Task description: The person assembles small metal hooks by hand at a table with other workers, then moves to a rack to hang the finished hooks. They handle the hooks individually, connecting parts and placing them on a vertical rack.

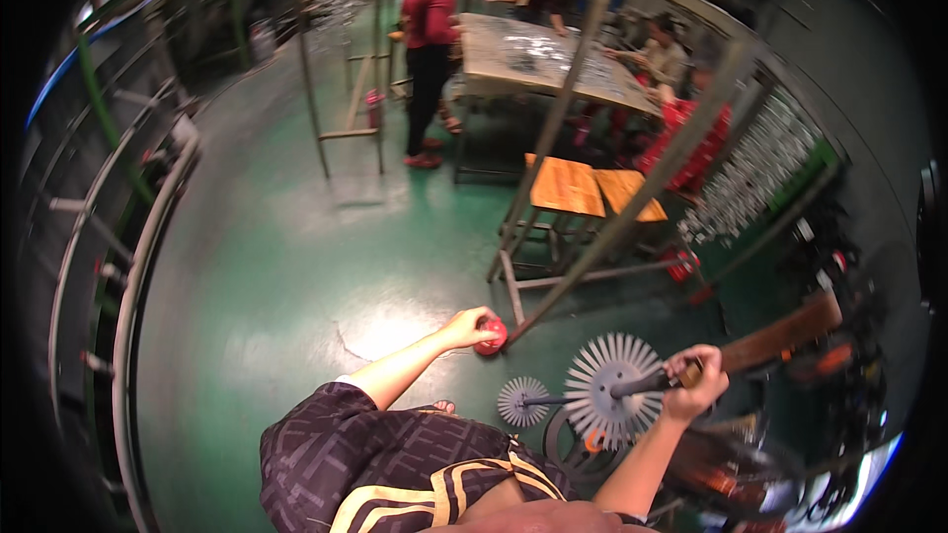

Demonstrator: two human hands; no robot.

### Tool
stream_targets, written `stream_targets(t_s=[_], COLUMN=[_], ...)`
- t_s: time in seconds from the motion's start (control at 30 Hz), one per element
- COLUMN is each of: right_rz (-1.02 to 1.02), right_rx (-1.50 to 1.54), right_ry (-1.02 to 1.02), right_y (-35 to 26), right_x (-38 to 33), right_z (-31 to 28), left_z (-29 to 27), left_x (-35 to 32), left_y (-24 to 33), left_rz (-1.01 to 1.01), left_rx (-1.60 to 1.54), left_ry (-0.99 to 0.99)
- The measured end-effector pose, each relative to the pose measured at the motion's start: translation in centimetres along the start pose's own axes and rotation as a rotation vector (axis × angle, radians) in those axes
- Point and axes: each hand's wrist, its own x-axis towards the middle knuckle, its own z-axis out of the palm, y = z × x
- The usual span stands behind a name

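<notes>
My left hand [466, 330] is closed on a small red round object [491, 338], held out ahead of me near the foot of a metal frame. Its exact kind is not clear. My right hand [695, 383] wraps around the end of a dark shaft [642, 385], where a tan tip shows between the fingers. On this shaft sits a large pale disc [604, 375] with many radial blades. A smaller bladed disc [522, 402] is farther left on a thin rod. Beyond the right hand slants a brown, flat bar [785, 334].
A metal frame [632, 207] stands ahead, with wooden-topped stools [565, 186] behind it. Several people are around a work table [504, 79] at the back. A rack of shiny parts [760, 168] is at right; pipe rails [133, 286] curve along the left.
</notes>
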Motion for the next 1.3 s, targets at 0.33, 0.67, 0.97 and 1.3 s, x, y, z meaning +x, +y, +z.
stream_targets(t_s=[0.33, 0.67, 0.97, 1.3], right_rz=[0.012, -0.057, -0.218, -0.396], right_rx=[0.010, -0.053, -0.187, -0.297], right_ry=[-0.160, 0.075, 0.379, 0.573], right_y=[1.8, 3.1, 3.2, 7.3], right_x=[2.1, 3.7, 7.2, 9.8], right_z=[4.0, 2.2, -0.8, -4.7], left_z=[-0.6, 3.8, -4.6, 10.9], left_x=[-36.3, -37.7, -9.4, 20.0], left_y=[-29.7, -30.9, -24.1, 8.7], left_rz=[-1.322, -1.127, -0.818, 0.430], left_rx=[0.191, -0.559, -0.040, -0.157], left_ry=[0.104, 0.314, 0.087, -0.445])
